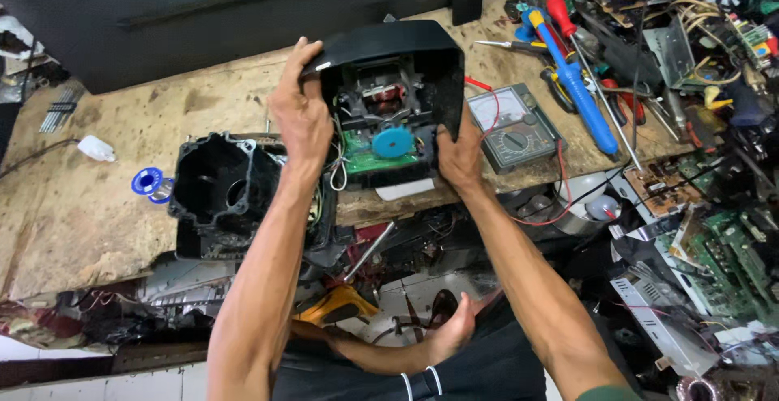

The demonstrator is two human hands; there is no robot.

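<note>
We grip the open black appliance housing (pixel 406 52) between both hands: left hand (pixel 302 113) clasping its left edge, right hand (pixel 459 156) its lower right corner (green circuit board showing inside), just left of the analog multimeter (pixel 513 129).

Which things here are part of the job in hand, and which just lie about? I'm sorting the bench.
In hand:
left hand
right hand
black opened appliance
green circuit board
blue disc

Lying about:
empty black housing
analogue multimeter
blue soldering iron
solder spool
</note>
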